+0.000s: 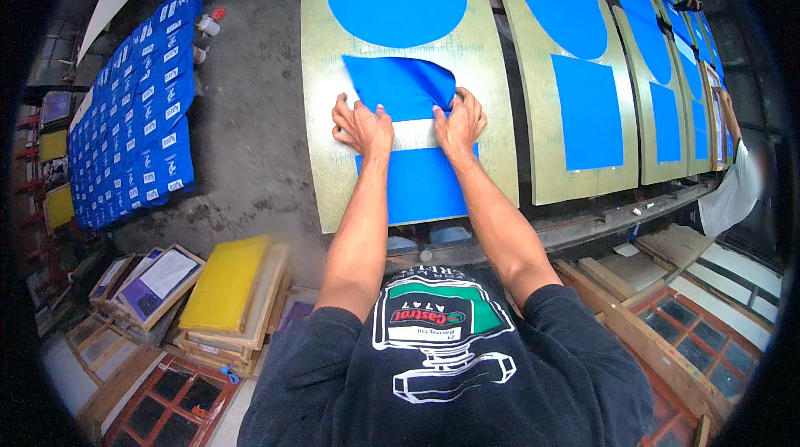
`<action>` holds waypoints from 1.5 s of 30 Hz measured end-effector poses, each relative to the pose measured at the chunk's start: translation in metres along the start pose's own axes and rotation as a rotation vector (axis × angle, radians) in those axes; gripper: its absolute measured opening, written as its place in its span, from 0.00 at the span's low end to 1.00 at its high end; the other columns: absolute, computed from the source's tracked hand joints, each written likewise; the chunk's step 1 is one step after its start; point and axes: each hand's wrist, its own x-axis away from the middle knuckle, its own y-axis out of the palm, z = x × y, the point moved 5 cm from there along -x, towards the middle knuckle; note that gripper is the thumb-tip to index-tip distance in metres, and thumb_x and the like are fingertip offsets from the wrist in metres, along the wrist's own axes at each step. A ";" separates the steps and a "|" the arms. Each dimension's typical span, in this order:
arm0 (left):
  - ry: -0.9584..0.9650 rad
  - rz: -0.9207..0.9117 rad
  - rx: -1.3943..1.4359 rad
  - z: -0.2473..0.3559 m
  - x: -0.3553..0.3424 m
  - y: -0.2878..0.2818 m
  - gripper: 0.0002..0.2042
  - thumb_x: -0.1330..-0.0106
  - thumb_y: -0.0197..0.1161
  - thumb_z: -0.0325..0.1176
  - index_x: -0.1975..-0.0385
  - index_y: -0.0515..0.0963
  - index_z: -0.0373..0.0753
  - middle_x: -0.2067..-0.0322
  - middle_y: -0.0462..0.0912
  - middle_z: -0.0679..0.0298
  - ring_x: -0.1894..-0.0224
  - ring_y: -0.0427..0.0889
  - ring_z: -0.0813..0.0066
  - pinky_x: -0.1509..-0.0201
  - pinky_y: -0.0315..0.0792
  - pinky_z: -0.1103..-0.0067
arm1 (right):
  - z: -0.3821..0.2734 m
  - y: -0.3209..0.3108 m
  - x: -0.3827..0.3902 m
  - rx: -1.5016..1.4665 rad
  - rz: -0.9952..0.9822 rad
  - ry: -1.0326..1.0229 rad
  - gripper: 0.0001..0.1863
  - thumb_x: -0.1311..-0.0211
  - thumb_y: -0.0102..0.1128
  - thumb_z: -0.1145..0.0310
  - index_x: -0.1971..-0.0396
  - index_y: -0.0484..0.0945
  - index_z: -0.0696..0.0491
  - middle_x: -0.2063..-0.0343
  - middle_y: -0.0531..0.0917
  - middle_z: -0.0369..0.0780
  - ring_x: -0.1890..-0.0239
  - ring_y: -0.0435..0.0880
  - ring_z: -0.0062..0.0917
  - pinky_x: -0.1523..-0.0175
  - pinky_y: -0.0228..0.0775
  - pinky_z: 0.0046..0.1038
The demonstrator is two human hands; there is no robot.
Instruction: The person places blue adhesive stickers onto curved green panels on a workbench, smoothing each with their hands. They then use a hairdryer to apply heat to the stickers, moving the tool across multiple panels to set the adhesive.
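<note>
A pale, greenish board (327, 182) lies in front of me. My left hand (364, 126) and my right hand (459, 122) each pinch the near edge of a blue fabric piece (396, 84), thumbs on top. That piece is loose, with its far-left corner pointed and its right side curled into a fold. Between my wrists a bare, shiny strip of board separates it from a second blue fabric piece (417, 189), which lies flat and is partly covered by my forearms. Beyond my hands a larger blue panel (396, 1) with a rounded near end lies flat.
More boards (546, 180) with blue panels run off to the right, where another person (737, 189) in a white top stands. Blue printed fabric (137, 105) is spread at the left. Wooden frames, one yellow (225, 284), are stacked near-left. A ledge (617, 215) runs along the boards' near ends.
</note>
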 end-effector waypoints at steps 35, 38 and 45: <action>0.000 -0.448 0.362 -0.053 -0.060 -0.008 0.11 0.47 0.71 0.37 0.72 0.85 0.35 0.76 0.85 0.61 0.73 0.82 0.75 0.65 0.74 0.76 | 0.057 -0.025 -0.055 -0.312 -0.316 -0.045 0.07 0.48 0.66 0.74 0.67 0.82 0.56 0.74 0.85 0.41 0.70 0.84 0.25 0.60 0.75 0.28; 0.051 -0.427 0.371 -0.060 -0.064 -0.002 0.11 0.47 0.71 0.37 0.71 0.85 0.35 0.77 0.85 0.61 0.74 0.81 0.76 0.65 0.75 0.76 | 0.057 -0.027 -0.055 -0.277 -0.285 -0.107 0.07 0.48 0.66 0.74 0.67 0.81 0.55 0.74 0.85 0.41 0.70 0.84 0.25 0.61 0.75 0.28; -0.015 -0.539 0.370 -0.060 -0.068 -0.003 0.08 0.48 0.72 0.33 0.75 0.84 0.35 0.78 0.85 0.63 0.78 0.79 0.80 0.71 0.73 0.78 | 0.062 -0.026 -0.055 -0.305 -0.300 -0.035 0.08 0.46 0.65 0.74 0.65 0.80 0.57 0.73 0.85 0.40 0.69 0.83 0.21 0.60 0.76 0.26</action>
